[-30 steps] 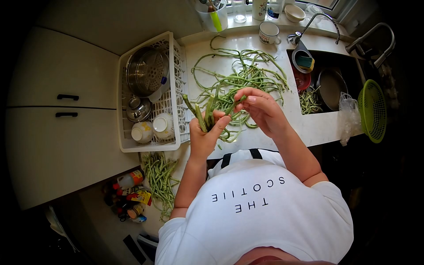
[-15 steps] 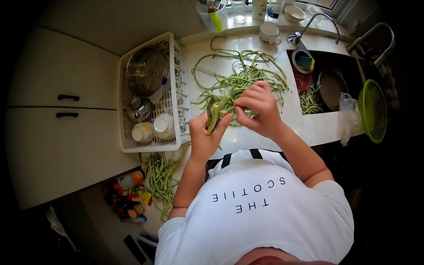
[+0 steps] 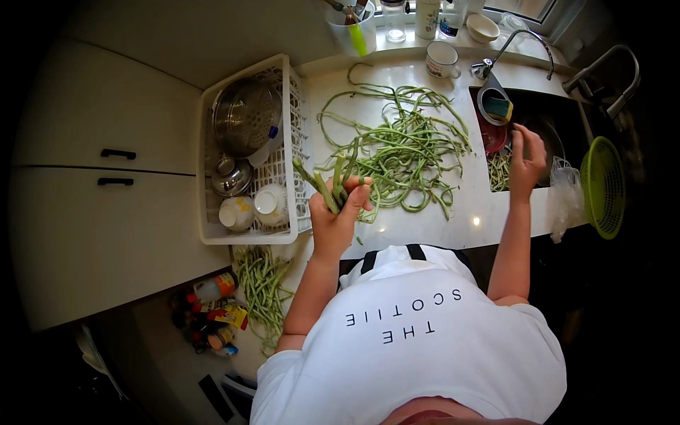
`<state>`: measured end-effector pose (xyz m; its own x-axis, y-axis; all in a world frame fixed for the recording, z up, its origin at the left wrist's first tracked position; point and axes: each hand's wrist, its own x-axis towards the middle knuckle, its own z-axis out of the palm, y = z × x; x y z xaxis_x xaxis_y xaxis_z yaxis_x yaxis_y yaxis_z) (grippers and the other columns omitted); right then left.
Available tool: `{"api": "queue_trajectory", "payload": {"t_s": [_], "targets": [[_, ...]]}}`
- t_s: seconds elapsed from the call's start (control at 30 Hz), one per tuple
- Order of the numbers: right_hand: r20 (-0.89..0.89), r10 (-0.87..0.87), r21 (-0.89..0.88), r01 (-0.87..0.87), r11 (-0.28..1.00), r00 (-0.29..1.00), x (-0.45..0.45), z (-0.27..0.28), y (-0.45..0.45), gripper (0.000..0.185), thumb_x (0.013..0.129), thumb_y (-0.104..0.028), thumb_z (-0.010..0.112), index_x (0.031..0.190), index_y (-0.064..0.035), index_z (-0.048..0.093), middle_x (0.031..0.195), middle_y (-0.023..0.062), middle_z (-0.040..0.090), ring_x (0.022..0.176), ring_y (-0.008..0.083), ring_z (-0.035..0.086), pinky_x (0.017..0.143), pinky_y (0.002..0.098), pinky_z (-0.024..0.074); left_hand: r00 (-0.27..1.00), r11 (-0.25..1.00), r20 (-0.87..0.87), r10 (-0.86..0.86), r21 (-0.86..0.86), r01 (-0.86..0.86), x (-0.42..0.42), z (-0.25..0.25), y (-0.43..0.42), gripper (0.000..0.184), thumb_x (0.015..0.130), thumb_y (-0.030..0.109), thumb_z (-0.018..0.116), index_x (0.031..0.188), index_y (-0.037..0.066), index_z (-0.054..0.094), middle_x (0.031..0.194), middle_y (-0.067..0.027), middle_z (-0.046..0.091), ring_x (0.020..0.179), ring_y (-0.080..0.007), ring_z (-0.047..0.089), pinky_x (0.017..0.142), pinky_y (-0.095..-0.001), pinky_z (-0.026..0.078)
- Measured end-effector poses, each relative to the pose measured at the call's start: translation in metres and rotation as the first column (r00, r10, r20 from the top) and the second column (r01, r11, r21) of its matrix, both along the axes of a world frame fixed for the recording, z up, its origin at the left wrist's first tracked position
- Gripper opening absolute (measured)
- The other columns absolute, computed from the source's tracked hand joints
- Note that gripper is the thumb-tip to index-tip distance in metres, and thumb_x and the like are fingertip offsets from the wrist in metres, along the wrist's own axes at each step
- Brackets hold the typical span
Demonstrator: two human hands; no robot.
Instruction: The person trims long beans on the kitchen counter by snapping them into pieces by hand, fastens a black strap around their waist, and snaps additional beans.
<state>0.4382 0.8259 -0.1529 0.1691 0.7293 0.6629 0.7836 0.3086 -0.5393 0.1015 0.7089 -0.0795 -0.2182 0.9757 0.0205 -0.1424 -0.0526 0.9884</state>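
My left hand (image 3: 338, 223) is closed round a few green long bean pieces (image 3: 327, 191), which stick up out of the fist in front of the dish rack. A tangled heap of long beans (image 3: 411, 152) lies on the counter just beyond it. My right hand (image 3: 528, 161) is over the near part of the sink (image 3: 567, 117), fingers drawn together in a pinch; whatever may be between the fingertips is too small to make out. Below it, broken bean pieces (image 3: 499, 171) lie in the sink, beside a red bowl (image 3: 491, 134) and a partly hidden pan.
A white dish rack (image 3: 289, 142) with pots and bowls stands at the left. Another bean pile (image 3: 262, 290) lies near my left elbow, beside sauce bottles (image 3: 212, 287). A mug (image 3: 442, 59) stands at the back, a faucet (image 3: 483, 68) by the sink, a green colander (image 3: 603, 188) at the right.
My right hand has moved from beside my left hand, over the beans, rightward to above the sink. The bean pieces in my left hand now stand more spread apart.
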Motion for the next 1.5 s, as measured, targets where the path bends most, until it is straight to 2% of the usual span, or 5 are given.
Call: {"api": "queue_trajectory", "payload": {"t_s": [0.2,0.27,0.57,1.17,1.5], "targets": [[0.297,-0.189,-0.158,0.243,0.957,0.936,0.049,-0.074,-0.007,0.026,0.095,-0.019,0.060,0.113,-0.0023,0.067,0.111,0.0111,0.068,0.106,0.0261,0.063,0.098,0.0342,0.0432,0.942,0.998,0.333,-0.033,-0.047,0.051,-0.009,-0.002,0.012,0.016,0.099,0.013,0.057,0.104,-0.001,0.064,0.072,-0.0091,0.066,0.050,-0.0051,0.044,0.044,-0.0202,0.028],[-0.544,0.239,-0.335,-0.469,0.817,0.804,0.006,-0.050,-0.015,0.036,0.096,-0.022,0.057,0.126,-0.0015,0.060,0.116,0.0100,0.068,0.112,0.0245,0.060,0.103,0.0351,0.0404,0.931,0.991,0.352,-0.102,-0.047,0.126,-0.010,-0.002,0.017,0.016,0.100,0.013,0.054,0.105,0.000,0.062,0.072,-0.0104,0.066,0.045,-0.0056,0.035,0.042,-0.0207,0.026],[-0.676,0.657,-0.238,-0.943,0.234,0.334,-0.154,0.059,-0.052,0.033,0.086,-0.011,0.071,0.118,-0.0048,0.064,0.097,0.0068,0.069,0.090,0.0143,0.064,0.078,0.0282,0.0504,0.893,0.988,0.444,-0.079,-0.084,0.129,-0.005,0.002,0.014,0.018,0.100,0.015,0.056,0.107,0.000,0.061,0.069,-0.0083,0.063,0.045,-0.0054,0.034,0.042,-0.0215,0.025],[-0.968,0.251,0.012,-0.998,-0.057,-0.026,-0.182,0.050,-0.046,0.024,0.096,-0.018,0.061,0.113,-0.0002,0.063,0.084,0.0012,0.065,0.076,0.0082,0.060,0.070,0.0248,0.0483,0.973,0.993,0.228,0.032,-0.117,-0.005,-0.008,0.002,0.008,0.013,0.096,0.014,0.063,0.092,0.002,0.060,0.062,0.0036,0.048,0.047,-0.0041,0.035,0.042,-0.0208,0.024],[-0.958,0.249,-0.172,-0.980,-0.096,0.143,-0.157,0.046,-0.050,0.028,0.099,-0.016,0.055,0.120,0.0011,0.064,0.077,0.0006,0.061,0.071,0.0088,0.057,0.066,0.0246,0.0481,0.627,0.995,0.774,0.087,-0.035,-0.095,-0.041,0.006,0.024,0.015,0.102,0.027,0.048,0.106,0.014,0.054,0.094,-0.0006,0.058,0.085,-0.0149,0.055,0.111,-0.0486,0.039]]}}
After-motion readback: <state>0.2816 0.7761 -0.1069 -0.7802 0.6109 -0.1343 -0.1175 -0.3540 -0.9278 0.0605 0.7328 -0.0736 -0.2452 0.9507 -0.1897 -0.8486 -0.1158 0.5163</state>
